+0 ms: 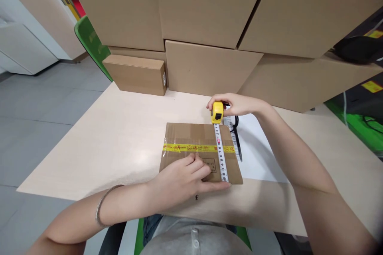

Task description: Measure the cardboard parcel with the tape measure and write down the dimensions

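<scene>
A flat cardboard box [185,132] with yellow printed packing tape across it lies on the table in front of me. My right hand [230,103] grips a yellow tape measure [217,112] at the box's far edge. Its white blade [220,153] runs across the right part of the box toward me. My left hand [185,177] lies on the near part of the box, fingers curled and thumb stretched out to the blade's end at the near edge. The left fingertips partly cover a small printed box mark [210,165].
White paper [260,147], a black pen [238,145] and a ruler-like strip [229,122] lie right of the box. Behind stand a small carton [137,75] and large stacked cartons [209,67]. A green chair back [91,42] is at the left; the table's left edge borders the floor.
</scene>
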`<action>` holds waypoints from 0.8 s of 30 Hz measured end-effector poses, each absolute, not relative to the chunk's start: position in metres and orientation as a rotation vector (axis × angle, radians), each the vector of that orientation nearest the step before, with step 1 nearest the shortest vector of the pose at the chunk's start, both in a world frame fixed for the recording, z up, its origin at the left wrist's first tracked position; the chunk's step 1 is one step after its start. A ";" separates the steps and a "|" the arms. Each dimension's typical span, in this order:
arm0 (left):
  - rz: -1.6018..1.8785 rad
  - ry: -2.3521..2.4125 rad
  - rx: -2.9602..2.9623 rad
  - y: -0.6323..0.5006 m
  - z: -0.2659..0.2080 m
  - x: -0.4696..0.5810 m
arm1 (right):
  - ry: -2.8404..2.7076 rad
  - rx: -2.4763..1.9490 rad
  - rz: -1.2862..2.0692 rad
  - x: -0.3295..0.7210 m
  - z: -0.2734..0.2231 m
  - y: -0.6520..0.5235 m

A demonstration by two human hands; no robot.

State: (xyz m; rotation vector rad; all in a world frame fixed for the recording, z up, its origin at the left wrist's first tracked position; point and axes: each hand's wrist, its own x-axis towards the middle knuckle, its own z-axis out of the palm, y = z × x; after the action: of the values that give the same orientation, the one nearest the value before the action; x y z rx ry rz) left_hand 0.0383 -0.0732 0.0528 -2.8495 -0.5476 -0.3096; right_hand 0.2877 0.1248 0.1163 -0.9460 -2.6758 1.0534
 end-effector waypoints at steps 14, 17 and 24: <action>-0.483 -0.473 -2.782 -0.085 0.055 0.028 | -2.710 -0.840 1.132 0.305 0.125 -0.028; -1.117 -0.708 -2.986 -0.071 0.052 0.002 | -2.514 -1.099 1.166 0.333 0.113 -0.039; -1.545 -2.367 -2.705 -0.021 0.012 -0.041 | -1.655 -1.564 1.320 0.363 0.062 -0.043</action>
State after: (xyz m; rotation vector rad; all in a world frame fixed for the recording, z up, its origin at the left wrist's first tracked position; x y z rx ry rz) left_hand -0.0414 -0.0206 0.0117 -2.7049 -2.3673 -1.5454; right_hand 0.3633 -0.0426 0.0618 -1.5637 -1.6547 1.3202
